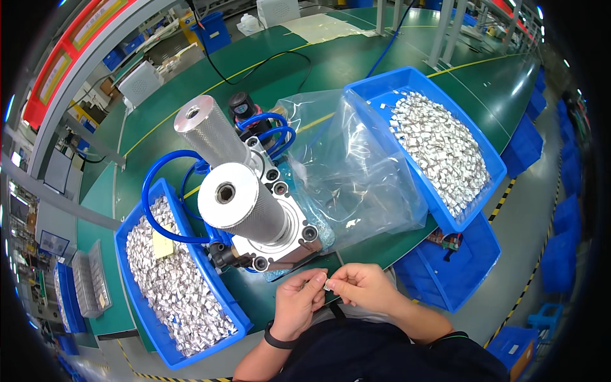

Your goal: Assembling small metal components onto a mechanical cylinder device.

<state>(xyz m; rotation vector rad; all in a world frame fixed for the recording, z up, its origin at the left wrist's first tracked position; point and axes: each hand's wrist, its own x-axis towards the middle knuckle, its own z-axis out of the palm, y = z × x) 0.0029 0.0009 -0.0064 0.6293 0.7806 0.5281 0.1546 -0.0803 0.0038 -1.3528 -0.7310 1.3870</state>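
My left hand (298, 302) and my right hand (364, 288) meet at the table's front edge, close to my body. A small white and silver piece (327, 286) is pinched between the fingertips of both; its exact kind is too small to make out. Just beyond my hands stands a pneumatic device (280, 245) with a metal block base and two upright knurled metal cylinders (237, 197). Blue air hoses (147, 194) loop from it. A black band circles my left wrist.
At the left, a blue tray (222, 294) holds many small silvery pieces and a yellow paper slip (163, 244). Another blue tray (455, 223) of whitish pieces stands at the right, beside a clear plastic bag (366, 191). Below it sits a blue bin (468, 270). A black cable (254, 67) crosses the green table.
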